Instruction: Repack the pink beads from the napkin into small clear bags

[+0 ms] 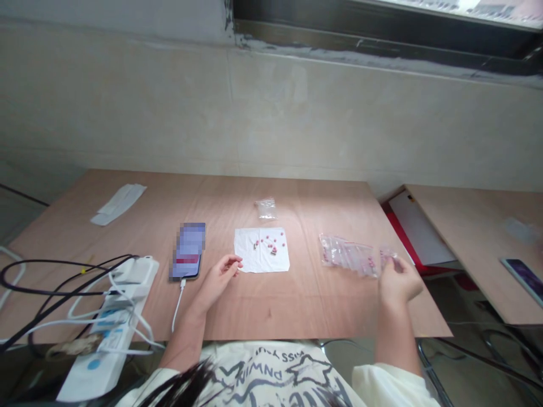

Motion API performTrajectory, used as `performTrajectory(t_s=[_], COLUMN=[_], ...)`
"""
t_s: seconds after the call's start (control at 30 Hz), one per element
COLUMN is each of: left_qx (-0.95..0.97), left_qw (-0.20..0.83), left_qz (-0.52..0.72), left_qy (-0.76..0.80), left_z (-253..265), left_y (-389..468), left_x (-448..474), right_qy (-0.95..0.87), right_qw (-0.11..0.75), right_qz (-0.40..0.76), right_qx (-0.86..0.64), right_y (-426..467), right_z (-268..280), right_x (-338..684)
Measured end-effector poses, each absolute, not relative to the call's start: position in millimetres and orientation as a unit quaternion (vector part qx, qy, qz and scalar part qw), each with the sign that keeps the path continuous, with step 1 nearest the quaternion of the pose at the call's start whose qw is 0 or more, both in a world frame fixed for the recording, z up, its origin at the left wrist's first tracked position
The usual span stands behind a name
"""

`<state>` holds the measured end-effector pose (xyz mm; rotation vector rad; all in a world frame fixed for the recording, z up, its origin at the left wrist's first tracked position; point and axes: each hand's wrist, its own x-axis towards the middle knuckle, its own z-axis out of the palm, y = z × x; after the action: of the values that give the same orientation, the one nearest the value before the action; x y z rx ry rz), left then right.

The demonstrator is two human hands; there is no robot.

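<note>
A white sheet lies flat in the middle of the table, with several small pinkish-red beads and a few tiny metal-looking pieces on it. My left hand is at the sheet's left edge, its fingers loosely bent and slightly apart, with nothing visible in them. To the right, my right hand pinches a small clear plastic bag with pink bits inside. Beside that bag lies a row of overlapping clear zip bags, also with pinkish contents. Another small clear bag rests beyond the sheet.
A phone with a white charging cable lies left of the sheet. Power strips and tangled cables crowd the table's left front. A white paper strip lies at the back left. A second table with another phone stands right.
</note>
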<state>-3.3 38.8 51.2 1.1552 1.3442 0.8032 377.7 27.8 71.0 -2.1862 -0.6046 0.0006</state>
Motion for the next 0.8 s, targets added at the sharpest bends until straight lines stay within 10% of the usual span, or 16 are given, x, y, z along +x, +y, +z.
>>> performTrajectory(t_s=[0.1,0.3,0.5,0.7,0.8], left_qx=[0.51,0.594,0.601,0.55,0.54], left_qw=[0.565,0.561,0.562,0.554,0.563], left_qz=[0.342,0.32,0.289,0.319,0.322], left_qy=[0.551,0.48,0.49,0.538,0.536], left_z=[64.1,97.3,96.5,91.6,92.2], left_y=[45.8,44.5,29.5,22.0,22.5], left_x=[7.4,25.4,16.5,18.1,21.9], right_qy=[-0.322,-0.456,-0.454,-0.489,-0.535], right_qw=[0.543,0.349,0.329,0.417,0.355], right_qz=[0.216,0.631,0.641,0.407,0.5], right_qx=[-0.745,-0.522,-0.524,-0.65,-0.581], right_y=[30.3,32.7,33.2,22.6,17.1], right_z=[88.1,89.0,61.5,69.6,90.9], right_x=[326.9,228.3,207.2,191.3,176.7])
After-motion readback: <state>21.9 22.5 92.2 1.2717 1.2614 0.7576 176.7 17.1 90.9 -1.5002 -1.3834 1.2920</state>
